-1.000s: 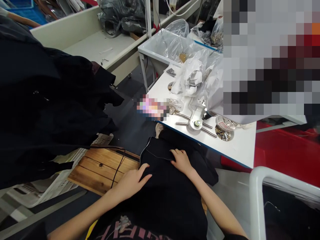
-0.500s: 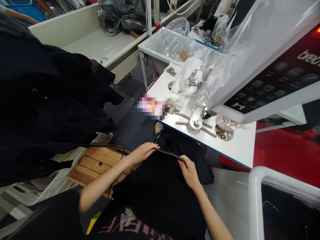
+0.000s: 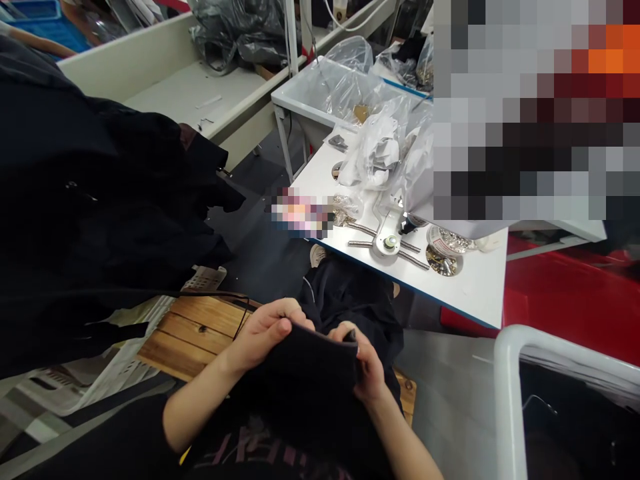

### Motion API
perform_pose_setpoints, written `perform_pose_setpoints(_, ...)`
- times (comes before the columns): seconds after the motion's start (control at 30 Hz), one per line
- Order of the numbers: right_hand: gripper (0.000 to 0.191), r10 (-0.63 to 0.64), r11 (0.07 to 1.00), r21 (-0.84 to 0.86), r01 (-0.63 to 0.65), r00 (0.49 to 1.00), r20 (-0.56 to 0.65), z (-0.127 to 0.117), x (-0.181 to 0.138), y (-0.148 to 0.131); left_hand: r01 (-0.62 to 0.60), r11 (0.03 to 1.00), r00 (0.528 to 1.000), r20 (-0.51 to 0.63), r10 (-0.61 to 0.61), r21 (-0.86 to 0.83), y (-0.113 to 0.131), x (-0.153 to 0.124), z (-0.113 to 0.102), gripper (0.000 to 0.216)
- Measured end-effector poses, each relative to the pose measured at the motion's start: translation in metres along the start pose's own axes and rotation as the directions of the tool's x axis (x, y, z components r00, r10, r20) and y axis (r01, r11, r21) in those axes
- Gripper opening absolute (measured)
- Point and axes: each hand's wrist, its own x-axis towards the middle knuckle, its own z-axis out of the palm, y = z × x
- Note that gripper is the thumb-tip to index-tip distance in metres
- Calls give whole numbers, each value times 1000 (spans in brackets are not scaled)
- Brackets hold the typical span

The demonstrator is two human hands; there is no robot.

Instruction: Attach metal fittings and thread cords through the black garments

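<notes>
A black garment (image 3: pixel 317 373) is stretched between my two hands, above my lap. Its far edge runs as a thin, slightly curved line from one hand to the other. My left hand (image 3: pixel 270 333) grips that edge on the left, thumb on top. At the right end, my right hand (image 3: pixel 367 363) has its fingers curled around the edge, and a small dark piece shows by them. What kind of garment it is cannot be made out. Dark cloth (image 3: pixel 350 300) lies beyond the hands, over my legs.
A white worktable (image 3: pixel 470 293) ahead carries flexible metal arms (image 3: pixel 415 259), small metal parts and plastic bags (image 3: pixel 380 157). Dark garments (image 3: pixel 100 220) hang at left above a white basket (image 3: pixel 95 380). Wooden boards (image 3: pixel 195 333) are beside me; a white-rimmed bin (image 3: pixel 507 393) stands right.
The garment's edge has been lifted nearer to me, and my hands have moved closer together. Both hands have turned, with the left thumb now on top of the cloth.
</notes>
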Motion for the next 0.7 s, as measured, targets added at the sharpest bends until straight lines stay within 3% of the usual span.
perform_pose_setpoints(0.03,17,-56,985,-167,47,997,-54,-11,-3,-7,15,991,999,-52,-8,132,-1,1,1,37)
perform_pose_setpoints(0.1,21,-210,856,-503,121,970,-123,-30,-12,-25,25,903,998,-64,3,428,-1,4,5,31)
perform_pose_setpoints(0.17,31,-332,649,-738,184,942,-57,-39,-22,-43,-12,792,1000,12,6,610,-1,6,14,26)
perform_pose_setpoints(0.27,37,-362,408,-869,279,923,127,-33,-31,-60,-85,746,988,154,-24,661,-1,8,33,24)
perform_pose_setpoints(0.3,34,-364,392,-875,284,921,136,-28,-32,-62,-101,750,982,186,-30,654,-2,8,38,25)
perform_pose_setpoints(0.37,26,-395,454,-845,284,914,95,-18,-33,-60,-119,771,974,226,-33,625,-3,9,43,25)
perform_pose_setpoints(0.43,24,-463,515,-769,379,878,123,-11,-35,-57,-110,841,962,271,-45,530,-3,13,40,28)
perform_pose_setpoints(0.5,25,-545,501,-650,572,791,277,-4,-37,-54,-18,932,938,328,-110,363,-2,21,34,37)
perform_pose_setpoints(0.57,27,-561,450,-506,736,674,480,2,-38,-54,100,960,897,395,-201,262,1,32,30,39)
perform_pose_setpoints(0.63,34,-527,435,-380,816,573,627,9,-38,-58,113,944,813,518,-267,309,5,42,30,47)
perform_pose_setpoints(0.7,40,-485,462,-290,838,512,709,13,-39,-65,19,930,659,695,-287,367,11,50,34,61)
